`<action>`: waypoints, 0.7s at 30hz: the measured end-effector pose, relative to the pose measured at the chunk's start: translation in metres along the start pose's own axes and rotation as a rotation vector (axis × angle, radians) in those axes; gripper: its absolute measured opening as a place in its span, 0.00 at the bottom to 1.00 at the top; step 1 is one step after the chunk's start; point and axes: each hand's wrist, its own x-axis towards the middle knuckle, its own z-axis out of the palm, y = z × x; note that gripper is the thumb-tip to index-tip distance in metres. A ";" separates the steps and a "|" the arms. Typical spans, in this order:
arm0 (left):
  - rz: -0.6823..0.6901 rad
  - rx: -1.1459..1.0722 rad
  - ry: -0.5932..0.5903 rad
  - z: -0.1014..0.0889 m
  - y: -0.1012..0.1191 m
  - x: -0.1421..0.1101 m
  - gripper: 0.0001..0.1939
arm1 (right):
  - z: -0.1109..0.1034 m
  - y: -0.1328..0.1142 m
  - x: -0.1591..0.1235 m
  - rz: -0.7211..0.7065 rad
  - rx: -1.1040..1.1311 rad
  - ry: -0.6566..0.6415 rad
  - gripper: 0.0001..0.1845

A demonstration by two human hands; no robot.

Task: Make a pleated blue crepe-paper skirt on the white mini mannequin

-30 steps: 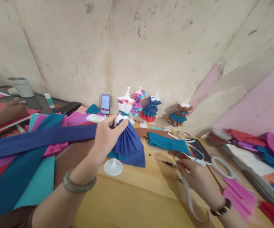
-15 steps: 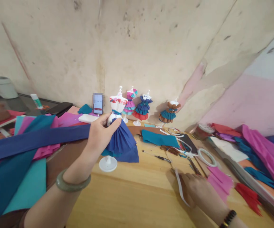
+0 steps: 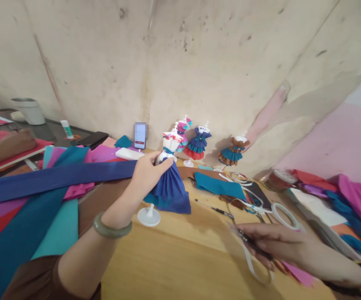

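Note:
My left hand (image 3: 151, 171) is closed around the waist of a small white mannequin (image 3: 171, 143), tilted above the table. The mannequin wears a red-and-white floral top, a teal waistband and a pleated blue skirt (image 3: 171, 187). Its round white base (image 3: 149, 216) shows below the skirt. To the right, my right hand (image 3: 277, 243) grips a slim dark tool (image 3: 252, 241) that looks like a pair of scissors, its tip pointing left; blur hides its details. A narrow white strip (image 3: 251, 262) loops beneath that hand.
Several dressed mannequins, including a blue one (image 3: 197, 143) and a brown one (image 3: 233, 152), stand by the wall. A phone (image 3: 140, 135) leans behind. Coloured sheets (image 3: 58, 179) cover the left; a pen (image 3: 218, 209) and tape roll (image 3: 283, 215) lie right. Another person's hand (image 3: 21, 141) is far left.
My right hand has lifted off the tabletop with the dark tool in it. My left hand still holds the mannequin, and the whole view has shifted so things appear further right.

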 end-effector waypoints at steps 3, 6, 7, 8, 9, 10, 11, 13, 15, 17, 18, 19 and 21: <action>0.007 0.011 -0.001 -0.001 0.000 0.000 0.13 | 0.030 -0.033 0.018 -0.032 0.284 -0.185 0.34; 0.008 0.043 0.000 -0.001 0.001 -0.001 0.13 | 0.053 -0.059 0.035 -0.122 0.210 -0.241 0.33; 0.011 0.058 -0.004 -0.001 0.001 -0.001 0.13 | 0.058 -0.067 0.039 -0.151 0.183 -0.226 0.31; 0.016 0.070 -0.010 -0.001 0.002 -0.001 0.12 | 0.062 -0.074 0.043 -0.186 0.157 -0.198 0.29; 0.022 0.077 -0.019 -0.001 0.002 -0.002 0.12 | 0.064 -0.080 0.046 -0.214 0.123 -0.181 0.28; 0.028 0.078 -0.027 -0.001 0.003 -0.003 0.12 | 0.066 -0.085 0.049 -0.225 0.099 -0.158 0.28; 0.036 0.078 -0.031 -0.001 0.005 -0.003 0.12 | 0.066 -0.088 0.052 -0.230 0.079 -0.134 0.28; 0.053 0.079 -0.032 -0.001 0.007 -0.005 0.12 | 0.066 -0.093 0.056 -0.206 0.050 -0.084 0.32; 0.065 0.100 -0.025 -0.001 0.010 -0.006 0.11 | 0.067 -0.095 0.059 -0.173 0.036 -0.058 0.36; 0.067 0.132 -0.016 0.000 0.013 -0.007 0.10 | 0.068 -0.096 0.062 -0.136 0.065 -0.082 0.36; 0.067 0.148 -0.012 0.000 0.013 -0.008 0.10 | 0.069 -0.097 0.063 -0.118 0.105 -0.107 0.36; 0.069 0.161 -0.007 0.000 0.014 -0.008 0.10 | 0.070 -0.098 0.065 -0.098 0.153 -0.133 0.35; 0.074 0.172 -0.005 0.000 0.014 -0.008 0.10 | 0.072 -0.099 0.068 -0.045 0.238 -0.157 0.35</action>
